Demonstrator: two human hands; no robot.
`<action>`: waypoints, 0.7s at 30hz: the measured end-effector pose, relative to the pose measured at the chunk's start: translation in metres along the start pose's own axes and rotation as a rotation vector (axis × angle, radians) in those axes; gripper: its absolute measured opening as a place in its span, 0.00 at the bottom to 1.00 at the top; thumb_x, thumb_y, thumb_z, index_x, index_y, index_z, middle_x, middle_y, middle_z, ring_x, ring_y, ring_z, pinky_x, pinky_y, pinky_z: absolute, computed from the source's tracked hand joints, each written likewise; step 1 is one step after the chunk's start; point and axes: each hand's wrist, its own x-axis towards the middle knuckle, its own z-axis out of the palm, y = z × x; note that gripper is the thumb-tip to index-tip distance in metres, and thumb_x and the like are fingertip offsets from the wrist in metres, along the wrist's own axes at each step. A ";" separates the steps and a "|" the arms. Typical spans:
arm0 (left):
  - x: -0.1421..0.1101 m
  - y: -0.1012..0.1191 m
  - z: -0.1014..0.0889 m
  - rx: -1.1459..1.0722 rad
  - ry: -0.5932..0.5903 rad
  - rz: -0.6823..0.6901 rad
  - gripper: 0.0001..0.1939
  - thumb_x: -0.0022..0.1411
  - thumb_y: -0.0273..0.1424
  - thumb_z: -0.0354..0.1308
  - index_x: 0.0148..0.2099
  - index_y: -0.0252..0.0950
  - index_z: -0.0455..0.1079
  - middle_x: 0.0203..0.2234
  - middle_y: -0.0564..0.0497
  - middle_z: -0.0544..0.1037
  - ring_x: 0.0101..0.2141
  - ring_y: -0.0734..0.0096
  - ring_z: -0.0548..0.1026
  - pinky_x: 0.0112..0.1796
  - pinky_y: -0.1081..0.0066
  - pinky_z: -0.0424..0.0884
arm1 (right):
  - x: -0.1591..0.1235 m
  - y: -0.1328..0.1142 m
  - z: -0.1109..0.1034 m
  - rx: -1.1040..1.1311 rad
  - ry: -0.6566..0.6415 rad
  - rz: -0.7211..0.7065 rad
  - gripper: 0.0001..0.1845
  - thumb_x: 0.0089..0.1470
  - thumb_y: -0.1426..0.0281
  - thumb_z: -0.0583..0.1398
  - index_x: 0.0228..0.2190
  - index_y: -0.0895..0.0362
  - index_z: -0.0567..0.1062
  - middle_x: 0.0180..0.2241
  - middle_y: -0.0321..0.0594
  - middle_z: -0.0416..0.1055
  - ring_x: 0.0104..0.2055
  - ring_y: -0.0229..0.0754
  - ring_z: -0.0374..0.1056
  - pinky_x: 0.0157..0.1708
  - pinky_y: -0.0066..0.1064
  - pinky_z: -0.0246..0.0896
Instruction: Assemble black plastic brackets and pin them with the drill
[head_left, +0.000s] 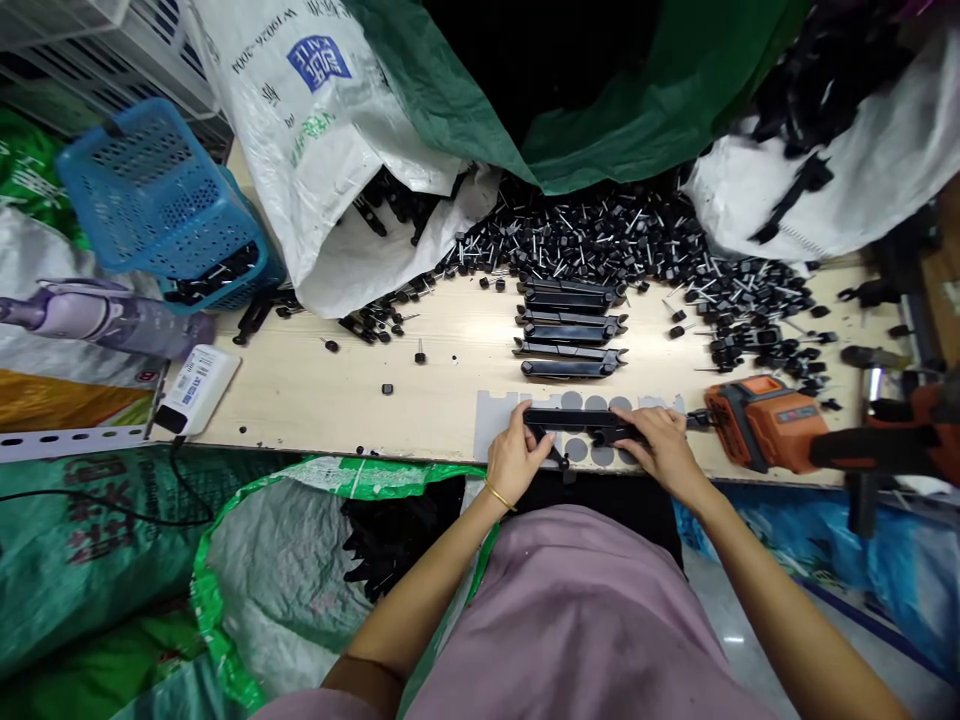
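Note:
Near the table's front edge, a long black plastic part [574, 420] lies level between my hands, above grey patches on the tabletop. My left hand [517, 455] pinches its left end, thumb below and fingers on top. At the other end, my right hand [661, 445] is closed around the part, its fingertips partly hiding it. A small dark piece sticks out beneath the part, close to my left thumb. Just beyond, several similar black plastic parts [571, 330] lie in a stacked row. An orange-and-black power tool [780, 420] rests to the right of my right hand.
A large heap of black knobs with metal pins [577, 235] covers the table's back. White sacks [300, 150] and a green sack [450, 90] stand behind it. On the left are a blue basket [150, 190], a purple bottle [112, 320] and a white power strip [199, 390].

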 end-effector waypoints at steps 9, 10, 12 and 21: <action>0.002 -0.002 0.003 0.034 0.015 0.002 0.27 0.59 0.34 0.53 0.59 0.37 0.54 0.20 0.60 0.62 0.23 0.74 0.66 0.30 0.74 0.61 | -0.001 0.004 0.006 0.018 0.017 -0.011 0.21 0.57 0.61 0.56 0.51 0.51 0.66 0.39 0.41 0.71 0.42 0.46 0.65 0.44 0.41 0.49; 0.003 -0.002 0.003 0.033 0.015 0.003 0.26 0.59 0.34 0.53 0.59 0.37 0.54 0.20 0.60 0.62 0.23 0.74 0.66 0.30 0.74 0.62 | -0.001 0.004 0.006 0.021 0.016 -0.007 0.20 0.57 0.61 0.56 0.51 0.51 0.66 0.39 0.41 0.71 0.42 0.47 0.65 0.44 0.42 0.49; 0.003 -0.002 0.003 0.031 0.011 0.004 0.26 0.59 0.34 0.53 0.59 0.37 0.54 0.20 0.60 0.62 0.23 0.74 0.66 0.30 0.74 0.62 | -0.001 0.001 0.004 0.027 0.012 0.010 0.20 0.57 0.62 0.56 0.51 0.52 0.66 0.39 0.42 0.71 0.42 0.47 0.65 0.45 0.43 0.50; 0.028 -0.020 -0.044 -0.127 -0.190 0.110 0.33 0.57 0.41 0.58 0.61 0.37 0.53 0.24 0.57 0.70 0.24 0.76 0.68 0.29 0.75 0.65 | 0.047 0.028 -0.049 0.039 0.210 0.187 0.18 0.57 0.66 0.53 0.49 0.57 0.67 0.43 0.48 0.67 0.44 0.48 0.65 0.44 0.40 0.61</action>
